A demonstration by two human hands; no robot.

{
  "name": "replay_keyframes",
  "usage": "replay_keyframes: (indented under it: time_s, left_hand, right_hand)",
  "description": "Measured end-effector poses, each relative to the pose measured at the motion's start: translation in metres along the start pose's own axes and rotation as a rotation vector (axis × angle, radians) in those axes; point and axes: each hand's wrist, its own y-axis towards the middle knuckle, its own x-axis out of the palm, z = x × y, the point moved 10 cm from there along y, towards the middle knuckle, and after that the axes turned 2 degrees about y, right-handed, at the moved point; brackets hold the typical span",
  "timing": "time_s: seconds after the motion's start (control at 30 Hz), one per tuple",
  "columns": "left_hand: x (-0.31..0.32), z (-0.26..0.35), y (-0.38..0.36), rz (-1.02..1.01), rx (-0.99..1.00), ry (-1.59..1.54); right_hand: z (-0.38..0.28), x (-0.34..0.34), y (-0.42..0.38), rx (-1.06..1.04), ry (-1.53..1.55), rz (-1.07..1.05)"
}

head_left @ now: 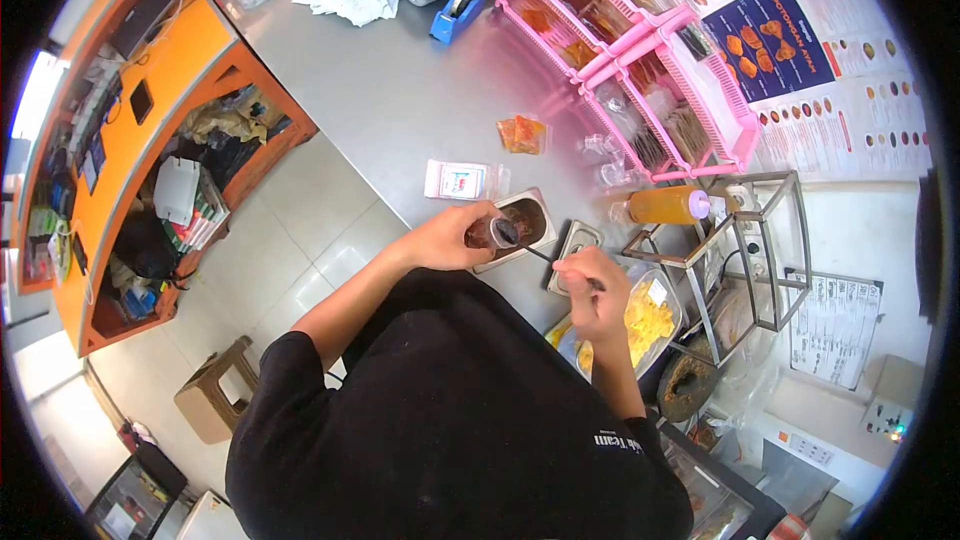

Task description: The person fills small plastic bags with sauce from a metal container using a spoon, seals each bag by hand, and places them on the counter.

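Observation:
My left hand (452,237) is closed around a small clear plastic cup (488,237), tilted over a rectangular steel container (541,227) of dark reddish-brown contents. A thin-handled spoon (538,255) is gripped in my right hand (597,292), and its dark bowl is at the mouth of the cup. How full the cup is cannot be made out. Beside the container, between it and my right hand, lies a steel lid (577,248). A clear tub (660,320) of yellow pieces sits just past my right hand.
A white labelled packet (462,180) and orange sachets (522,134) lie on the steel counter (390,90). Further back are a blue tape dispenser (459,14) and a pink rack (620,60) of sachets. On the right stand a yellow-liquid bottle (665,205) and a metal frame (745,250).

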Motion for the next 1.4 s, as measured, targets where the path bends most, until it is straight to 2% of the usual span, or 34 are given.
replay_keyframes:
  time_s: [0.07,0.17,0.3,0.4,0.43,0.53,0.57,0.67,0.7,0.77,0.83,0.93,1.07,1.13,1.27,1.37,1.4]
  left_hand:
    - [-0.001,-0.001,-0.002,-0.026,-0.039,0.007]
    - [-0.008,-0.001,-0.004,-0.004,-0.038,0.07]
    - [-0.025,-0.017,-0.009,0.126,0.016,0.119]
    - [-0.038,-0.007,-0.016,0.193,0.028,0.143]
    - [-0.04,-0.001,-0.018,0.206,0.028,0.153]
    - [-0.04,0.021,-0.017,0.225,0.073,0.13]
    - [-0.039,0.027,-0.016,0.239,0.103,0.156]
    - [-0.032,0.048,-0.012,0.268,0.184,0.207]
    - [-0.029,0.056,-0.011,0.268,0.203,0.21]
    - [-0.021,0.064,-0.009,0.277,0.238,0.231]
    - [-0.011,0.066,-0.006,0.289,0.271,0.267]
    - [0.002,0.079,-0.003,0.324,0.388,0.357]
    - [0.011,0.08,-0.003,0.338,0.443,0.5]
    - [0.011,0.085,-0.005,0.358,0.47,0.524]
    - [0.011,0.083,-0.007,0.312,0.403,0.478]
    - [0.01,0.08,-0.008,0.293,0.39,0.473]
    - [0.01,0.082,-0.009,0.295,0.396,0.474]
  right_hand:
    - [0.034,-0.012,-0.013,0.196,0.163,0.148]
    - [0.094,-0.037,-0.036,0.437,0.423,0.476]
    - [0.162,-0.05,-0.073,0.611,0.632,0.709]
    - [0.212,-0.033,-0.106,0.819,0.514,0.711]
    - [0.216,-0.02,-0.106,0.868,0.467,0.632]
    - [0.245,0.011,-0.105,0.832,0.307,0.414]
    - [0.243,0.007,-0.102,0.729,0.01,0.408]
    - [0.167,-0.027,-0.083,0.417,-0.642,0.641]
    - [0.156,-0.032,-0.081,0.437,-0.582,0.675]
    - [0.176,-0.011,-0.086,0.691,0.09,0.514]
    - [0.143,0.026,-0.072,0.896,0.664,0.38]
    - [0.122,0.05,-0.066,0.957,0.894,0.308]
    - [0.131,0.067,-0.081,1.137,1.114,0.297]
    - [0.133,0.075,-0.081,1.099,1.29,0.261]
    - [0.12,0.085,-0.063,0.998,1.525,0.194]
    - [0.135,0.073,-0.069,1.053,1.318,0.435]
    - [0.131,0.074,-0.065,1.041,1.341,0.372]
